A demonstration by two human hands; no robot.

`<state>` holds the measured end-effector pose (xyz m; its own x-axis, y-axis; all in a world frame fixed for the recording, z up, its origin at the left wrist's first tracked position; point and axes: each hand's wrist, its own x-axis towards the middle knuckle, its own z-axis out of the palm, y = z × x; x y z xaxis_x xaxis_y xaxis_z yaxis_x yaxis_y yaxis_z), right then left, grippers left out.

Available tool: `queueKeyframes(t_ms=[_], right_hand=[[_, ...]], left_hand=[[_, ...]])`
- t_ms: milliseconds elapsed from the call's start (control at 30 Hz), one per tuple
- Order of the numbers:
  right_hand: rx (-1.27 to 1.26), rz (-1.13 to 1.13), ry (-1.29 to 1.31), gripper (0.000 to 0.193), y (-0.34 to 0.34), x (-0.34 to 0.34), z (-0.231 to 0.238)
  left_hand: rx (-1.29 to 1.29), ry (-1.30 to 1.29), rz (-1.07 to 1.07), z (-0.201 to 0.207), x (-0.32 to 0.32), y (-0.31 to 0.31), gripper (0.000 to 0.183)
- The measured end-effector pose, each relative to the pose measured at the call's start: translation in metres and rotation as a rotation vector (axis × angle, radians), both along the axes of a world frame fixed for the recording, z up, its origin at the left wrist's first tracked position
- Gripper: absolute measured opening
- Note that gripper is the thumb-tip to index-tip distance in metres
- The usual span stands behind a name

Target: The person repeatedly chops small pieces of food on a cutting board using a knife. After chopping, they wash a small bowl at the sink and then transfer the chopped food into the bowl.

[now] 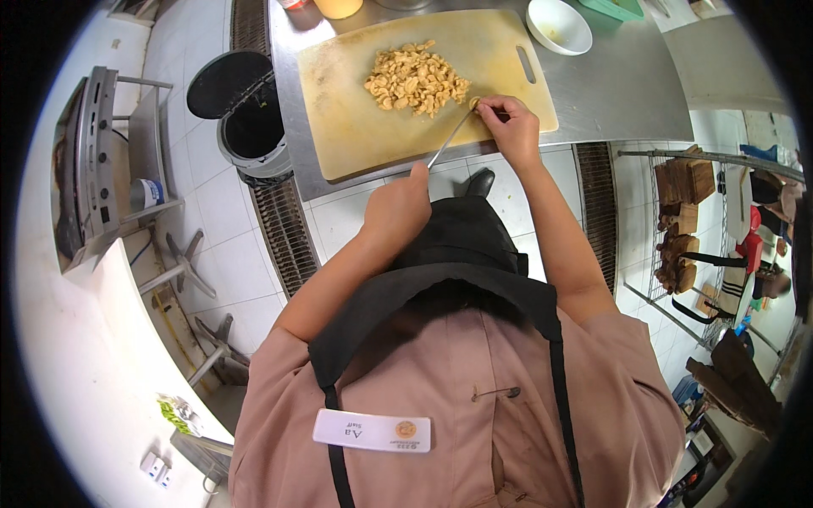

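Observation:
A loose pile of small, glossy tan pieces (415, 78), which look like mushrooms, lies on a yellowed cutting board (339, 135). My left hand (400, 203) is closed round a knife (453, 135), its thin blade slanting up and right over the board's near edge. At the blade's tip, my right hand (512, 129) pinches one small tan piece (474, 103) between thumb and fingers, just right of the pile. The knife's handle is hidden in my left hand.
The board rests on a steel table (622, 97). A white bowl (559, 27) and a green container (614, 8) stand at the far right, an orange-yellow container (339, 7) at the far left. A bin (254, 140) with its lid raised stands left of the table. Wire shelving (669, 220) is at right.

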<state>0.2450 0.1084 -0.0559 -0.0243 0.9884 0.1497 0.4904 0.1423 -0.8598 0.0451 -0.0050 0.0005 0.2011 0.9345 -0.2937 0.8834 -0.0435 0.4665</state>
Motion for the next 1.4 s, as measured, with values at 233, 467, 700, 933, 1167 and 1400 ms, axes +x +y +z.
queueKeyframes(t_ms=[233, 467, 700, 933, 1167, 1400], right_hand=[[-0.05, -0.026, 0.01, 0.017, 0.001, 0.003, -0.003], [-0.037, -0.012, 0.012, 0.016, 0.0, 0.002, -0.001], [0.03, -0.027, 0.029, 0.015, -0.002, 0.007, -0.007], [0.004, -0.006, 0.003, 0.016, -0.002, 0.005, -0.001], [-0.022, 0.109, -0.114, 0.016, 0.006, 0.014, 0.002], [0.328, 0.6, -0.393, 0.025, 0.031, 0.022, 0.026]], left_hand=[[-0.079, -0.03, 0.026, 0.018, 0.001, -0.004, 0.013], [-0.042, -0.037, 0.015, -0.001, 0.003, -0.002, 0.012], [-0.066, -0.03, -0.002, 0.015, -0.001, -0.004, 0.011], [-0.08, -0.061, 0.012, -0.001, 0.003, -0.008, 0.012], [-0.131, -0.101, 0.056, 0.018, -0.001, 0.003, 0.019], [-0.158, -0.076, 0.106, 0.014, -0.017, -0.006, 0.02]])
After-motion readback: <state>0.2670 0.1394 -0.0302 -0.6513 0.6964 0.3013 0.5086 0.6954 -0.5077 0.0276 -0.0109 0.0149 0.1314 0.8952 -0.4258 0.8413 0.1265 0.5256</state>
